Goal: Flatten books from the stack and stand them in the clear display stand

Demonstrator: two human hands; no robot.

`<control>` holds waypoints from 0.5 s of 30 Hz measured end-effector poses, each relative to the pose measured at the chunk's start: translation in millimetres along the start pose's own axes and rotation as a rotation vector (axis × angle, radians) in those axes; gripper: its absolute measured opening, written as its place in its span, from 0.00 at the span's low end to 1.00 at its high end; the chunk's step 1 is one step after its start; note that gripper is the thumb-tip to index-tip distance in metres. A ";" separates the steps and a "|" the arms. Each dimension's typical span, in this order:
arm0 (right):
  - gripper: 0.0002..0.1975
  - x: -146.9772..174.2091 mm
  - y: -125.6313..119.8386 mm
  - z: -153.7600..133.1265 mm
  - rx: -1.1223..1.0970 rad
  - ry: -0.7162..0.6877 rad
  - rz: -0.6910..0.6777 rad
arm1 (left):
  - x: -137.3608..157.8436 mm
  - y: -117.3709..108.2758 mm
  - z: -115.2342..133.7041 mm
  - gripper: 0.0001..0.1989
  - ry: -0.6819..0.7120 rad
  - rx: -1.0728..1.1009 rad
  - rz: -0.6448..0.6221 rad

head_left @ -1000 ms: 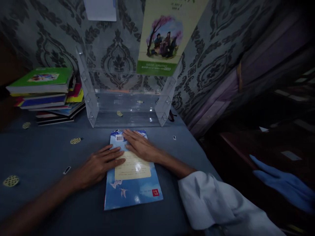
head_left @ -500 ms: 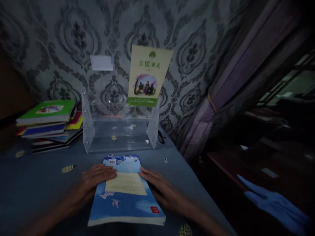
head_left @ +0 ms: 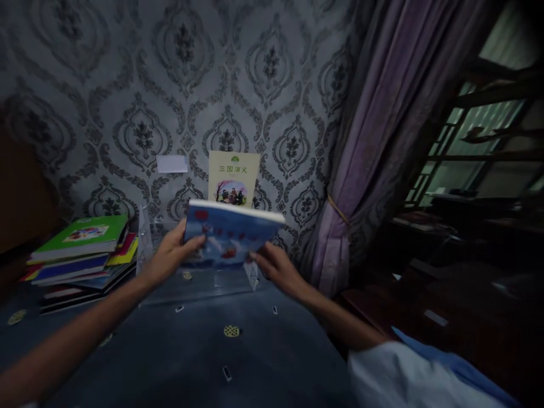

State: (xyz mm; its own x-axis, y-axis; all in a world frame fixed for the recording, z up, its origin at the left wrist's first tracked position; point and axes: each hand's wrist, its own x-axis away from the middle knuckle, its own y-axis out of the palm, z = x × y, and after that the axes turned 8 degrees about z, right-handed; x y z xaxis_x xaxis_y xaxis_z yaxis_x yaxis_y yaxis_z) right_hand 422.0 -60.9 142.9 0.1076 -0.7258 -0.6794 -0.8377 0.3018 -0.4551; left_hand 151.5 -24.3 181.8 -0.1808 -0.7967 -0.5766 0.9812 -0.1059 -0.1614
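A blue paperback book is raised off the table, tilted, its front cover towards me and its white page edge on top; motion blurs it. My left hand grips its left side, thumb across the cover. On the lower right side my right hand pinches the same book. Behind it stands a clear acrylic rack, partly hidden by the book and my left hand. A cream book with a green title stands upright at the rack's back right, its lower part covered by the blue book.
At the left lies a stack of books with a green one on top. A white card shows against the patterned wall. A tied purple curtain hangs at the right. The tablecloth has small printed shapes.
The blue book has been lifted from the table towards the rack and turned from its back cover to its front. Both hands have closed on its sides. My view has tilted up.
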 end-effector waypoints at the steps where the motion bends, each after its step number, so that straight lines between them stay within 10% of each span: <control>1: 0.17 -24.2 -8.5 -0.6 -0.049 -0.031 0.005 | -21.0 0.6 7.7 0.23 0.048 0.026 0.046; 8: 0.12 -164.1 -49.0 -1.1 -0.216 -0.145 0.086 | -146.6 11.1 39.6 0.20 0.169 0.280 0.058; 15: 0.07 -211.0 -60.6 7.3 -0.208 -0.139 0.077 | -196.7 19.4 28.6 0.21 0.211 0.405 0.074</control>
State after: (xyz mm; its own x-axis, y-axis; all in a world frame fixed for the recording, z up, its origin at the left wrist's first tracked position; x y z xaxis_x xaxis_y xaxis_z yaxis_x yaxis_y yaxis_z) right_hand 454.0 78.5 309.6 0.1000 -0.6095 -0.7865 -0.9370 0.2083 -0.2805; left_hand 208.0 113.3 315.0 -0.0782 -0.6766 -0.7322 0.9318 -0.3107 0.1876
